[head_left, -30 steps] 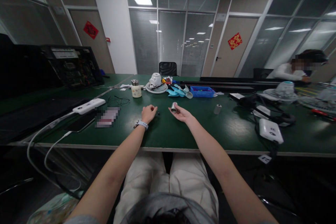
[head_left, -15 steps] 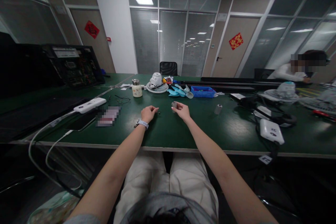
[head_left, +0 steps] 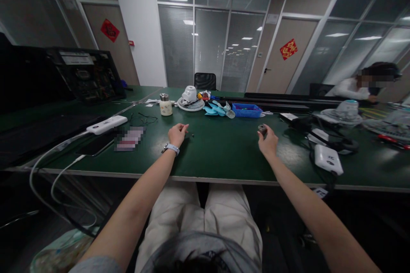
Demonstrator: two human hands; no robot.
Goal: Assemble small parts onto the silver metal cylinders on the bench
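My right hand point(head_left: 268, 141) has its fingers and thumb closed around a small grey metal cylinder point(head_left: 262, 129), over the right part of the green table. Whether a second cylinder stands behind or under it is hidden by the hand. My left hand point(head_left: 177, 135), with a watch point(head_left: 170, 148) at its wrist, is pinched closed near the table's middle. What its fingertips hold, if anything, is too small to name. Just right of them a tiny dark piece point(head_left: 192, 135) lies on the table.
Farther back stand a cream jar point(head_left: 165, 108), a white fan part point(head_left: 191, 103), blue fan blades point(head_left: 218, 110) and a blue tray point(head_left: 246, 111). A phone point(head_left: 96, 144) and power strip point(head_left: 107, 125) lie left. At right are a white box point(head_left: 328, 159) with cables and a seated person point(head_left: 349, 89).
My right hand has moved right with the metal cylinder, to where another cylinder stood. That other one no longer shows separately. My left hand stays pinched in nearly the same place.
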